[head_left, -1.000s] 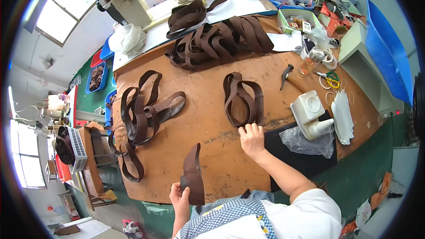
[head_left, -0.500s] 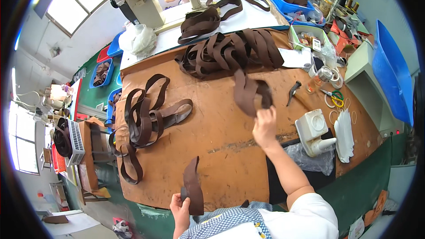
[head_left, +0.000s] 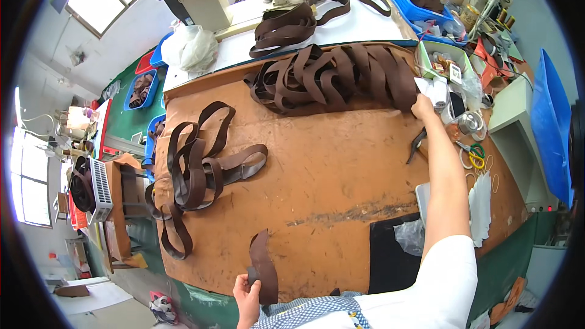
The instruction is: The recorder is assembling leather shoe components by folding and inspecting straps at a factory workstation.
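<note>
Right hand [head_left: 422, 108] has carried the strap bundle from mid-surface to the far pile of straps [head_left: 332, 76]; its grip, at the pile's right edge, cannot be told. Left hand [head_left: 247, 285] stays clamped on a leather piece [head_left: 263, 266] at the near edge of the surface [head_left: 329, 176].

The right hand [head_left: 421, 108] lies at the far strap pile [head_left: 332, 76], its fingertips seemingly tucked under a strap. The left hand [head_left: 247, 286] grips a curved leather piece [head_left: 263, 265], whose lower end is hidden. Both forearms are cut off at the near edge.
</note>
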The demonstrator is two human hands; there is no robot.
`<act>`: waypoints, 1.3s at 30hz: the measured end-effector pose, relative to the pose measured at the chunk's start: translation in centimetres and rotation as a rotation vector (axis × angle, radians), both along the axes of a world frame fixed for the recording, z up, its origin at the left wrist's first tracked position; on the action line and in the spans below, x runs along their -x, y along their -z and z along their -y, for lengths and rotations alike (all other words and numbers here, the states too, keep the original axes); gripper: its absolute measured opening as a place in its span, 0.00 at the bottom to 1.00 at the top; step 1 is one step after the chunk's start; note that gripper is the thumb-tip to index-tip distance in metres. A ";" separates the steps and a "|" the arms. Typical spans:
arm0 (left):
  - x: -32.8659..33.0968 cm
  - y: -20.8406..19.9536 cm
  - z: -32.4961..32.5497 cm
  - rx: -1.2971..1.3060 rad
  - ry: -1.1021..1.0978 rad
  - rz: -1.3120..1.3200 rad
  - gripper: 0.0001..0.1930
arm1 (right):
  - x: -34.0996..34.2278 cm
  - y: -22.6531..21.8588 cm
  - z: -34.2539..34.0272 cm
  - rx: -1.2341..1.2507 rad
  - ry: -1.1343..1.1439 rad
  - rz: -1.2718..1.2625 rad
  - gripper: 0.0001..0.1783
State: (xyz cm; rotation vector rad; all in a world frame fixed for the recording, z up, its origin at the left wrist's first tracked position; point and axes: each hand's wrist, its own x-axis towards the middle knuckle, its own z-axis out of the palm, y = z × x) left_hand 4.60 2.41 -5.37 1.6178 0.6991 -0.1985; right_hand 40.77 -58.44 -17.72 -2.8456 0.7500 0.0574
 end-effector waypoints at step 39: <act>10.0 -5.7 -5.0 0.417 0.224 0.131 0.10 | 39.2 -15.4 -47.8 -2.059 -0.306 -0.080 0.04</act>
